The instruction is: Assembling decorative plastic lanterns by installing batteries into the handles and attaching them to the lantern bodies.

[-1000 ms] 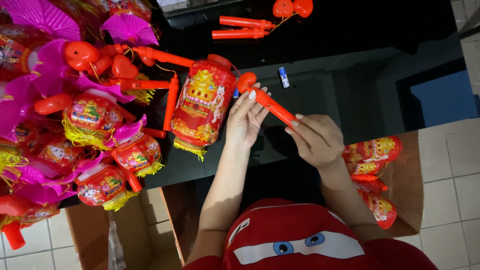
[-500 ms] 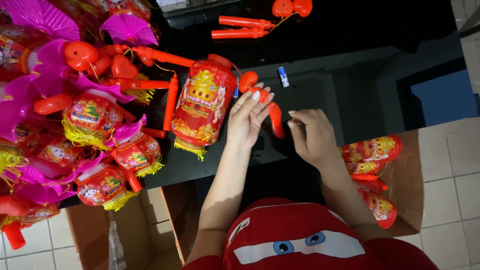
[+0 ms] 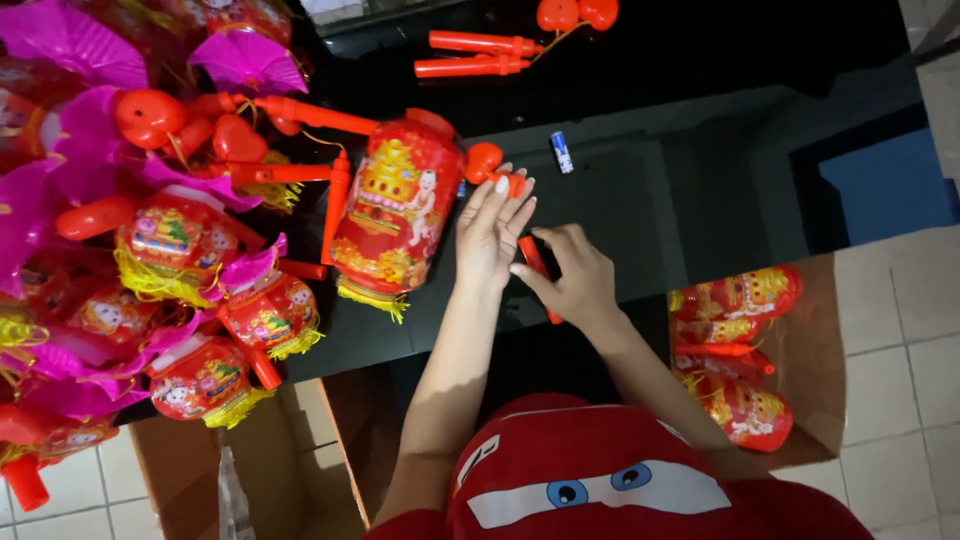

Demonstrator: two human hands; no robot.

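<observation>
From my remote seat, the view looks down on a dark worktop crowded at one end with finished red paper lanterns and pink fans. The right hand is closed around a red plastic handle stick, held just above the worktop near its front edge. The left hand lies with fingers spread and flat, empty, its fingertips touching the small red end piece beside a large red lantern that lies on its side. A small blue-and-white battery rests loose on the worktop, apart from both hands (whether the stick already has one inside, I cannot tell).

I judge the work on this lantern as partway: the body is printed, tasselled and laid out, but the stick in the right hand is not yet joined to it. Two more red sticks and a pair of red heart-shaped pieces wait at the far edge, and an open cardboard box at the right holds further lanterns, so I reckon plenty is left.
</observation>
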